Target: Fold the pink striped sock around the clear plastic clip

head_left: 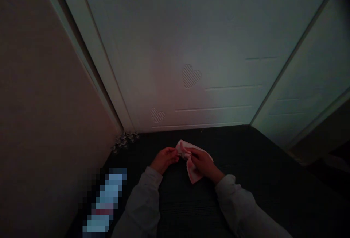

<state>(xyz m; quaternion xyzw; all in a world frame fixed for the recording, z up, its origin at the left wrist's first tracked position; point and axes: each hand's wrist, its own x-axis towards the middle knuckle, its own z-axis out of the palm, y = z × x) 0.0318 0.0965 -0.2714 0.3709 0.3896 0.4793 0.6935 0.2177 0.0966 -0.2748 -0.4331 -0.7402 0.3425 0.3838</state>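
Note:
A small pink cloth is bunched up between my two hands, just above or on the dark surface. One corner of it hangs down toward me, and a paler part fans out behind my fingers. My right hand has its fingers closed on the gathered middle of the cloth. From the other side, my left hand pinches the cloth's left edge with its fingertips. The picture is dim, so the exact folds and whether anything lies inside them cannot be made out.
The dark ridged surface reaches back to a white panel with embossed hearts. Several small shiny objects are heaped in the back left corner. A pixelated bright screen lies left of my left sleeve, beside the wall.

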